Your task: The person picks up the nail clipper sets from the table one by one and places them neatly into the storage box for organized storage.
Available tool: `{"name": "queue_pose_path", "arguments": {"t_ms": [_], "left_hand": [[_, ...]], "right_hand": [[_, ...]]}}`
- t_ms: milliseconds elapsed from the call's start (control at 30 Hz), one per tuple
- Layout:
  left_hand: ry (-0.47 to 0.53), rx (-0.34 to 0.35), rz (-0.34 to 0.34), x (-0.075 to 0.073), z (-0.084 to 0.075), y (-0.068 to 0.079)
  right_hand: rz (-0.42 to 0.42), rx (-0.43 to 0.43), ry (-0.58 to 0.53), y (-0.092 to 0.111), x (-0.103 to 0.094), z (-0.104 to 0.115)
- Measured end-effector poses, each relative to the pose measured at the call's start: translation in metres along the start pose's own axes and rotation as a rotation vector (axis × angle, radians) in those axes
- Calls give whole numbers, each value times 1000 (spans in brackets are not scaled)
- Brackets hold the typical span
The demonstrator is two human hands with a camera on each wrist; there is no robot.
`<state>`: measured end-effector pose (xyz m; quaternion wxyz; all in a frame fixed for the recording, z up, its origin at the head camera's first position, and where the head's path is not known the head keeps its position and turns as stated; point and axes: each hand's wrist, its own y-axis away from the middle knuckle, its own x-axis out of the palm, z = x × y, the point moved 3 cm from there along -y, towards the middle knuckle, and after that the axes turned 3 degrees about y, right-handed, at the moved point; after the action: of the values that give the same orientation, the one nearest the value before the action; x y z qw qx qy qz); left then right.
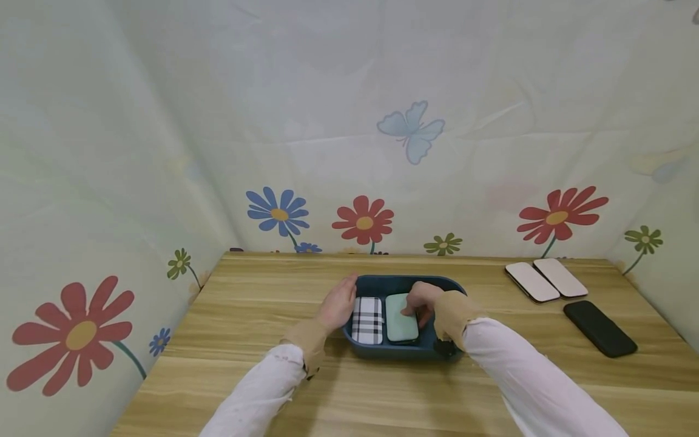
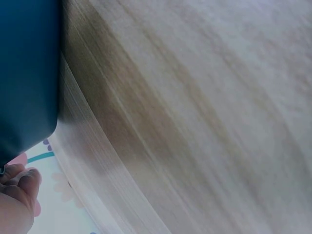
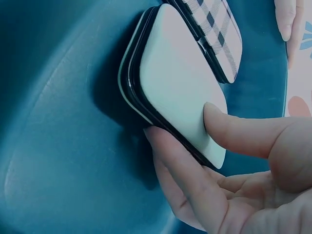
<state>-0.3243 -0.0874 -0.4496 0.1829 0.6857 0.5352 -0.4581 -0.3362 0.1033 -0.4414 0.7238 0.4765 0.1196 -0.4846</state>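
A deep blue oblong bin (image 1: 382,352) stands on the table. Inside it, on the left, lies a small flat plaid case (image 1: 367,320), white with dark stripes. Beside that is a mint-green case (image 1: 400,317) with rounded corners and a dark rim. My right hand (image 1: 428,300) pinches the green case, thumb on its upper face and fingers at its side edge, as the right wrist view shows. My left hand (image 1: 337,303) holds the bin's left wall, one finger inside the rim and another outside. The left wrist view catches only part of that hand (image 2: 18,200).
On the table's right lie two pale flat cases (image 1: 532,282) side by side, with a black flat case (image 1: 599,328) nearer to me. Behind the wooden table (image 1: 262,291) hangs a white curtain (image 1: 306,121) printed with flowers and a butterfly.
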Motion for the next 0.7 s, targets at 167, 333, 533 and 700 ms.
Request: {"name": "queue_pose_path", "arguments": {"t_ms": [167,333,533,700], "left_hand": [[9,-16,10,-1,-1,1],[12,-19,12,-1,-1,1],[13,-28,19,-1,-2,1],[6,-25,18,-1,-2,1]], "right_hand": [[-21,-17,84,14,-3,5],[-41,-18,111,15,-4,5],[-61,-52,189,12,-5,5],[-73,-71,235,10,-6,7]]}}
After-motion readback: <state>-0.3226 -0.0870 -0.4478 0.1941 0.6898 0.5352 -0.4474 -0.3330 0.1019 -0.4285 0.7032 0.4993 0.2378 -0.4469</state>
